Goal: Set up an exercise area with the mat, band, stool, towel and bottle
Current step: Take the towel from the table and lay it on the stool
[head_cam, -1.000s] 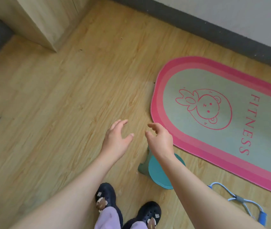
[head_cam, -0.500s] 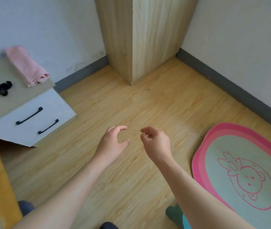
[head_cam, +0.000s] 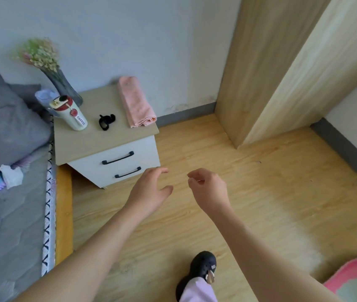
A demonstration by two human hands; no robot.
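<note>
Pale wood flooring (head_cam: 260, 192) runs up to a grey-blue wall, where a small nightstand (head_cam: 107, 140) stands at the far left. On its top a folded pink towel (head_cam: 137, 103) lies along the right edge, and a white bottle (head_cam: 73, 115) with a red lid stands upright at the left. A black hair clip (head_cam: 106, 121) sits between them. Both are well beyond the person's fingers, up and to the left of them.

The left hand (head_cam: 149, 192) hangs over the floor just near of the drawers, fingers loosely spread with the thumb out, holding nothing. The right hand (head_cam: 210, 190) is beside it, fingers loosely curled and forefinger bent toward the thumb, also holding nothing.

A corner of the pink mat (head_cam: 356, 277) shows at the near right. A vase of flowers (head_cam: 64, 86) stands behind the bottle, a bed (head_cam: 16, 214) lies at the left, and a wooden wardrobe (head_cam: 271, 68) rises at the far right.
</note>
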